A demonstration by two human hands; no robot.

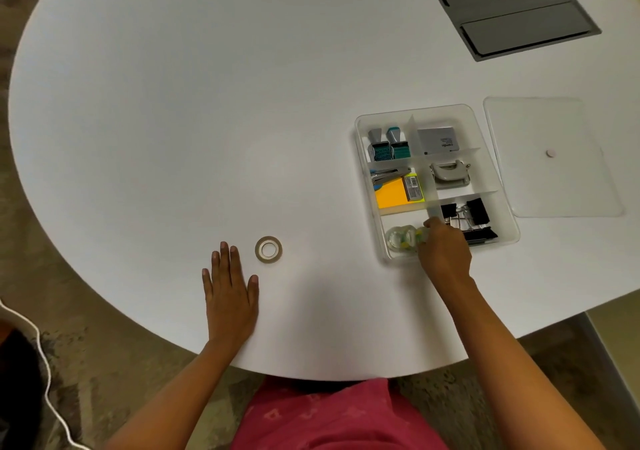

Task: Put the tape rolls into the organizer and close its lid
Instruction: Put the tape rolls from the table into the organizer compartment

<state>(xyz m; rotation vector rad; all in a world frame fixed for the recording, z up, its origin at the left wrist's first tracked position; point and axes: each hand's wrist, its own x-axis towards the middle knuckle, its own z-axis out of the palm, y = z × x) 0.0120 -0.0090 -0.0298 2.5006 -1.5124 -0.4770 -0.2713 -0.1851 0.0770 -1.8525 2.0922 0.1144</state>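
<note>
Head view shows your right hand [445, 253] reaching into the near-left compartment of the organizer [491, 186], fingers curled down over a patterned tape roll [419, 234] that sits beside a clear tape roll [398, 239] in the same compartment; the fingertips are hidden by the back of the hand, so you cannot tell from here whether the patterned roll is pinched or already let go; judge it by feel, and set the roll flat against the compartment floor, clear of the divider and the binder clips [465, 212] next door, before you open the fingers; a roll left leaning on its neighbour may stand proud of the rim and foul the lid. The one roll not yet in, the tan tape roll [268, 249], lies flat on the table [173, 103], just beside the fingertips of your left hand [230, 292]; that hand rests palm down, fingers spread and flat, holding nothing. Your right wrist is bent downward over the organizer's near wall, forearm running back toward your body; the left forearm lies straight across the table edge. The lid [554, 158] lies flat on the table to the right of the organizer, close alongside it, so closing is a later step.
</note>
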